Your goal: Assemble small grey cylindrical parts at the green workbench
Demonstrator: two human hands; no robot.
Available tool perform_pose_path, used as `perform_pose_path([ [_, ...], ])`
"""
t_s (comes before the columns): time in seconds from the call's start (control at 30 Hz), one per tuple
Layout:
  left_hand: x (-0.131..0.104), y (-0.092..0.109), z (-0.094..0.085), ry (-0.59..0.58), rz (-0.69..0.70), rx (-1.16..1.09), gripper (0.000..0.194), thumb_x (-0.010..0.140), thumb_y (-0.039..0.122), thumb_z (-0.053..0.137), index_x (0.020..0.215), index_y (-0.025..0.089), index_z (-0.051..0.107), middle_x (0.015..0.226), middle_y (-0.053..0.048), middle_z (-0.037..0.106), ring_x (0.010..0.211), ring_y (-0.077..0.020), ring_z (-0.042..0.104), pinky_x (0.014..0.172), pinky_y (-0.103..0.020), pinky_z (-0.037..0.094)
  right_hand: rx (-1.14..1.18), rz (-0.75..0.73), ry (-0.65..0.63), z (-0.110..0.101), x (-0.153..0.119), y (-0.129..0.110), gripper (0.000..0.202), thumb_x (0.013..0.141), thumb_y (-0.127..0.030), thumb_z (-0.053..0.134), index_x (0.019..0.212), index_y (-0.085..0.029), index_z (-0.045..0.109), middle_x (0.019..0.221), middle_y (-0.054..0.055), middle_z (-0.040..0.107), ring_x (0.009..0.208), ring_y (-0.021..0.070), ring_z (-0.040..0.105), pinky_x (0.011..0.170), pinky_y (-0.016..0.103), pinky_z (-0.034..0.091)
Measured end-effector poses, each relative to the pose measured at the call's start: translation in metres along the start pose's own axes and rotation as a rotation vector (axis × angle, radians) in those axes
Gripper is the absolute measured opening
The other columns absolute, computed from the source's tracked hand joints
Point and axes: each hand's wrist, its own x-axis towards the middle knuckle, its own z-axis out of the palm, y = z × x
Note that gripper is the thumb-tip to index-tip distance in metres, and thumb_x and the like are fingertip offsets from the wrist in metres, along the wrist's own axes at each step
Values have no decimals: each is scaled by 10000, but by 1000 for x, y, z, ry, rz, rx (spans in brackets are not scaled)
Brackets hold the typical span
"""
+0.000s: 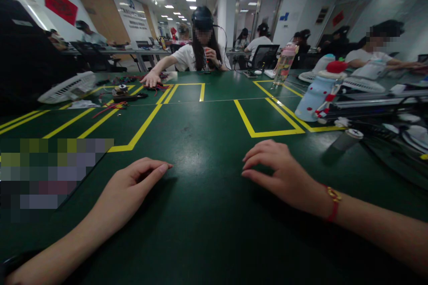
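Observation:
My left hand (135, 187) is over the green table at lower left. Its thumb and fingers are pressed together, pointing right, and anything between the tips is too small or hidden to make out. Opposite it, my right hand (279, 171) hovers low over the table with loosely curved fingers pointing left. A gap shows between thumb and forefinger, and I see nothing held there. A red cord bracelet (333, 202) circles the right wrist. Bare green tabletop (203, 196) lies between both hands. Nearest to the right hand is a small grey cylinder (346, 140).
Yellow tape (277, 133) marks rectangles on the table. At right stand a blue bottle (309, 98) and a pink-lidded bottle (285, 67). Wires and small parts (122, 93) lie at far left, beside a white fan-like device (68, 87). Across the table, a person's hand (152, 80) touches parts.

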Motion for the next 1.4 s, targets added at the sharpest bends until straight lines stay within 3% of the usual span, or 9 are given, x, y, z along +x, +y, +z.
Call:
perform_pose_path([
  [0.1,-1,3,0,-10,-6,-23,358,901,559,547,977,272,747,1015,-7,767,992,-268,669,917,-358,473,-262,116,264,-51,-19,52,261,911,-446,580,955,-228,717,1040,57,703,1016,207,607,947,388,408],
  [0.17,0,3,2,-7,-7,-30,360,896,561,547,978,272,745,1022,-11,766,998,-273,664,916,-366,474,-523,270,348,-86,-35,90,297,909,-426,557,963,-184,720,1066,93,704,1027,231,607,918,369,412],
  [0.27,1,-1,4,14,-3,-39,370,883,580,548,969,278,742,1008,-9,763,985,-283,656,918,-386,474,-747,634,294,-125,-58,133,386,894,-479,524,1022,-181,733,1064,127,707,935,250,606,762,357,410],
  [0.37,1,-3,5,-1,3,-35,381,880,590,547,974,276,740,1004,-13,758,981,-285,655,906,-385,475,-690,935,167,-143,-68,151,416,861,-516,552,1039,-193,746,953,137,715,778,234,578,686,351,391],
  [0.47,1,-4,4,-12,8,-33,391,889,591,535,983,269,736,1025,-22,752,997,-279,657,894,-373,475,-608,1034,150,-148,-66,149,404,858,-493,569,1022,-172,752,934,144,716,745,217,564,695,345,395],
  [0.7,-1,1,2,-30,20,-12,370,901,567,536,983,275,749,1034,-15,757,997,-267,667,895,-357,478,-532,1085,142,-153,-64,145,348,797,-476,664,981,-198,765,936,108,728,764,212,591,699,335,404],
  [0.97,-2,1,3,5,41,-19,329,888,539,563,946,284,762,1008,4,762,978,-255,679,866,-330,482,-456,1080,163,-155,-63,138,317,745,-448,721,931,-198,781,882,104,732,720,204,593,696,347,401],
  [1.17,-2,-1,5,-2,39,-42,343,889,556,555,945,278,748,1008,-11,754,990,-267,663,883,-360,469,-492,1102,194,-155,-65,142,391,725,-514,729,933,-188,784,836,121,722,695,220,580,669,355,392],
  [1.4,-3,1,7,45,48,-47,353,876,557,555,924,270,755,1008,-14,759,968,-269,669,861,-351,480,-402,1077,159,-157,-68,144,304,784,-407,692,961,-184,798,918,125,729,758,210,588,736,368,398],
])
